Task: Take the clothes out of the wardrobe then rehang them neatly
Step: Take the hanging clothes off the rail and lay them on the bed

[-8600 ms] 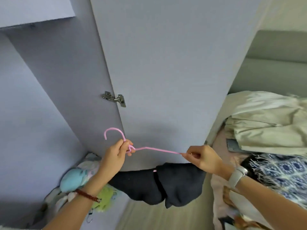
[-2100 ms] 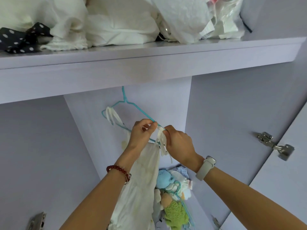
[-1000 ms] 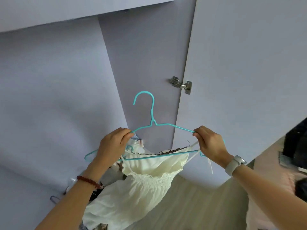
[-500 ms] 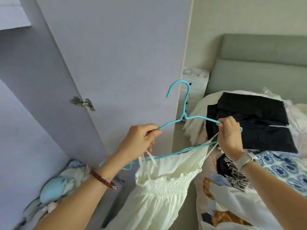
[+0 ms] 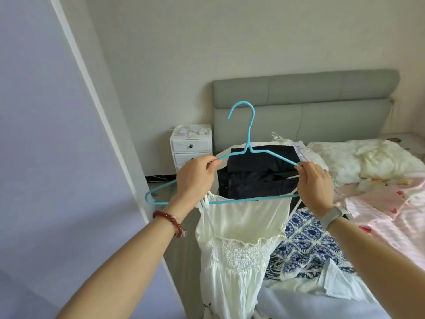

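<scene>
Since half a second ago the view has swung away from the wardrobe door [image 5: 46,157] to face the bed [image 5: 379,215], and the teal hanger [image 5: 249,134] with its white dress [image 5: 234,249] has come up over the foot of the bed, level and square to the camera. Both hands are clamped on the hanger: the left hand [image 5: 195,180] pinches the left shoulder wire between thumb and fingers, and the right hand [image 5: 315,187] pinches the right shoulder wire the same way, hook upright between them. The dress hangs from the hanger's lower bar by thin straps, one bunched just under the left hand and one running up to the right hand; it is cream-white, light and crinkled, with a ruffled, elasticated bodice and a loose skirt dropping out of view below. Beyond the hanger, a dark folded garment [image 5: 257,176] lies on the bed, and a blue patterned cloth [image 5: 303,249] lies nearer, just right of the dress. The step in hand looks like freeing the dress to lay it on the bed. To do it well, I would keep the hanger level, slip each strap off its end in turn without tugging the thin ties, and lower the dress flat beside the dark garment, not on top of it
</scene>
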